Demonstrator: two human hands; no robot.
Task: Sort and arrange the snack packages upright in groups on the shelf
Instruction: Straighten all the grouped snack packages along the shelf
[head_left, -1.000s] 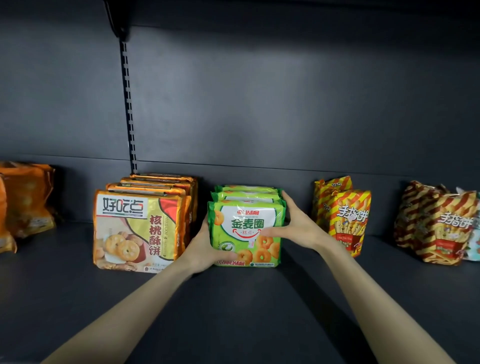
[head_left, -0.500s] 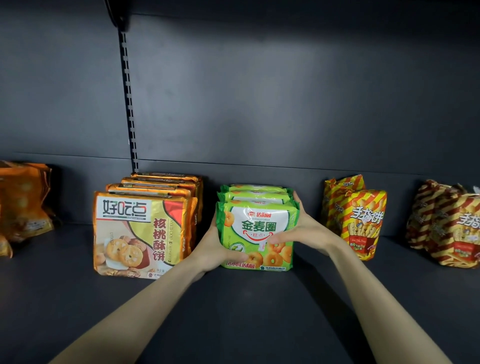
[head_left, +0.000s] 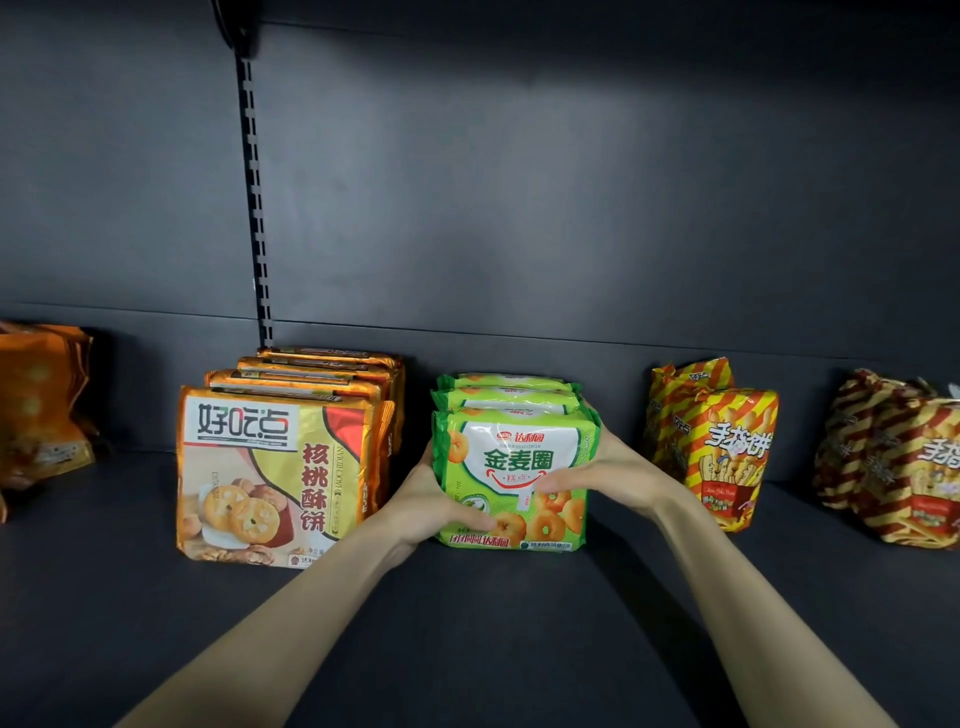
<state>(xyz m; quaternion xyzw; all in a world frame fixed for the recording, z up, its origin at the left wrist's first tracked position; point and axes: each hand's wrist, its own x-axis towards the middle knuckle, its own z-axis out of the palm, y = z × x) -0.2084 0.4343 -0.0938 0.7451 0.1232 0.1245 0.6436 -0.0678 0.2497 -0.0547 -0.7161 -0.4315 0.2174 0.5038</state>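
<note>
A row of three green ring-biscuit packs (head_left: 519, 452) stands upright in the middle of the dark shelf (head_left: 467, 623). My left hand (head_left: 431, 504) grips the left side of the front pack, thumb across its lower front. My right hand (head_left: 608, 467) clasps the right side of the row, thumb on the front pack's face. Left of them stands a row of several orange walnut-cookie packs (head_left: 275, 467). To the right stand two red-and-yellow striped stick-biscuit bags (head_left: 722, 447).
Orange bags (head_left: 41, 410) sit at the far left of the shelf. More striped bags (head_left: 904, 462) stand at the far right edge. The shelf's back panel has a slotted upright (head_left: 254, 208). Bare shelf lies in front of the rows.
The green packs, held between both hands, have shifted slightly right in the view, away from the orange row. The grip is the same.
</note>
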